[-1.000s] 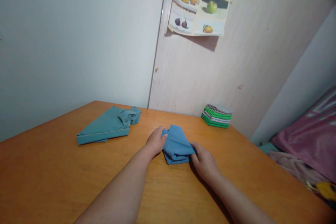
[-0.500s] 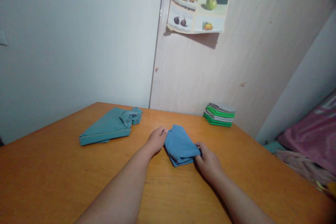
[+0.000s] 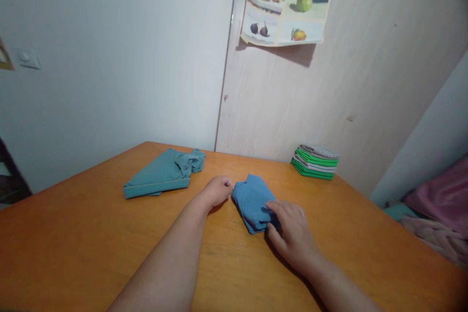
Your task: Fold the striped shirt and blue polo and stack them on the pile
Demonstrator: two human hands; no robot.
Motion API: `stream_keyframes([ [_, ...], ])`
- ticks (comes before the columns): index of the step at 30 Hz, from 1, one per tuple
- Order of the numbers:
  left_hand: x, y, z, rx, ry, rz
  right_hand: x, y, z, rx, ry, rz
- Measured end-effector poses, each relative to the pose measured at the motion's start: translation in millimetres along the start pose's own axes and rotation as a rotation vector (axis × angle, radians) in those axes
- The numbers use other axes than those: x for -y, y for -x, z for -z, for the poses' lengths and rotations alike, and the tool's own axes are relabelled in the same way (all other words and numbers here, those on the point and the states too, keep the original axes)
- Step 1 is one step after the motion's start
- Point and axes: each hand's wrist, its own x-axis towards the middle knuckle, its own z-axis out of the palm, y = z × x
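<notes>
A small folded blue cloth [image 3: 252,197] lies on the orange wooden table [image 3: 91,234] in front of me. My left hand [image 3: 217,191] is curled closed at the cloth's left corner and touches its edge. My right hand [image 3: 292,234] rests on the cloth's near right end, fingers closed over the fabric. Both forearms stretch out over the table towards it.
A loosely folded teal cloth [image 3: 164,173] lies to the left. A stack of green and grey striped cloths [image 3: 316,161] sits at the table's far right, by the wooden panel with a fruit poster [image 3: 285,9]. Pink bedding [image 3: 438,204] is at the right.
My right hand has slid up from the cloth's near corner onto its top. My left hand stays at the left corner. The view has shifted slightly to the left.
</notes>
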Motion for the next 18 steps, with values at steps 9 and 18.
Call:
stream_keyframes([
  [9, 7, -1, -2.9, 0.148, -0.073, -0.072, 17, -8, 1, -0.020, 0.021, 0.051],
  [18, 10, -4, -2.3, 0.172, -0.119, -0.125, 33, 1, 12, -0.047, 0.021, 0.100],
])
